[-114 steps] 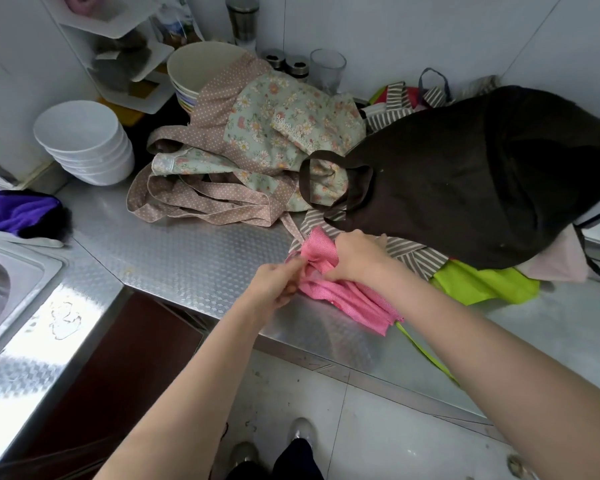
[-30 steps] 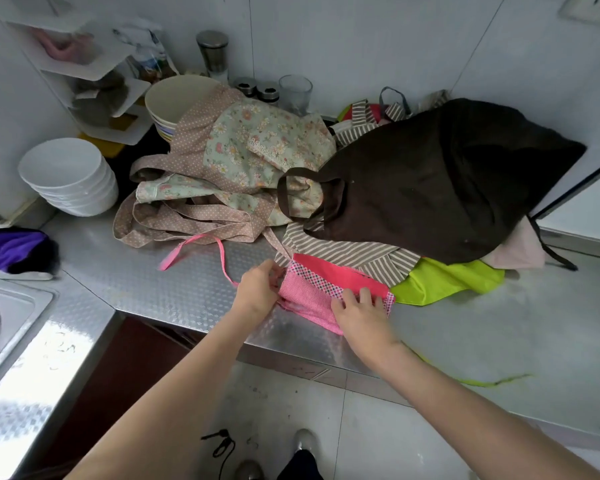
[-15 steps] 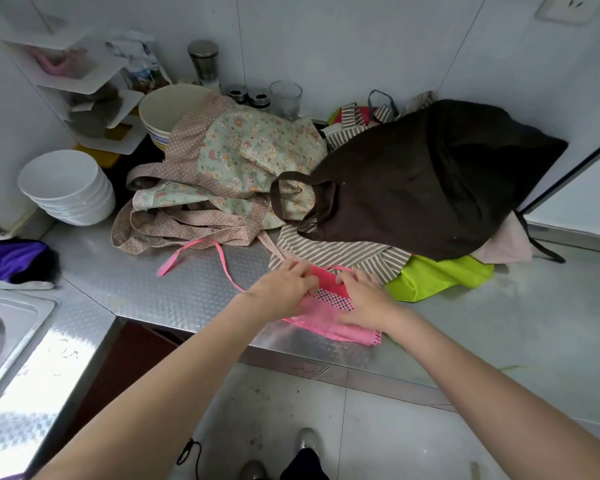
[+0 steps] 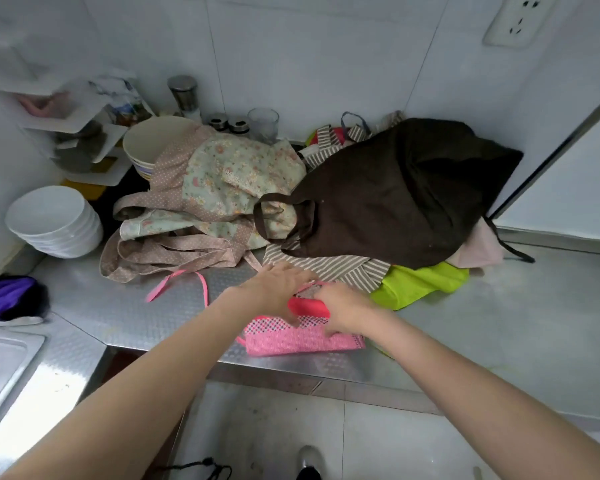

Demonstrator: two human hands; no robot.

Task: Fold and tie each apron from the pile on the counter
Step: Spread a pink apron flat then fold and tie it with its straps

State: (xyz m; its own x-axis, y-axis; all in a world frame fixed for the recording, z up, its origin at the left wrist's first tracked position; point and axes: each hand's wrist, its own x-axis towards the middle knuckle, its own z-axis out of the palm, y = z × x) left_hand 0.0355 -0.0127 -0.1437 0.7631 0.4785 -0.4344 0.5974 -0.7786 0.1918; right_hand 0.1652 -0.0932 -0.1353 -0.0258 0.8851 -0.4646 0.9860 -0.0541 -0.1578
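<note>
Centrally, one folded pink apron point(image 4: 302, 337) lies at the counter point(image 4: 499, 323) front edge, the left hand point(image 4: 274, 289) and right hand point(image 4: 347, 310) both pressing on it; whether their fingers pinch cloth cannot be told. Behind lie four visible aprons: floral point(image 4: 229, 171), brown point(image 4: 395, 192), striped point(image 4: 329, 268), lime point(image 4: 420, 282). One stack of white bowls point(image 4: 52, 220) stands left.

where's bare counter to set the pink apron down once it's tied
Bare steel lies right of the lime green apron, toward the white panel, and a smaller patch left of the pink strap, before the white bowls. The back is crowded by the apron pile.
</note>
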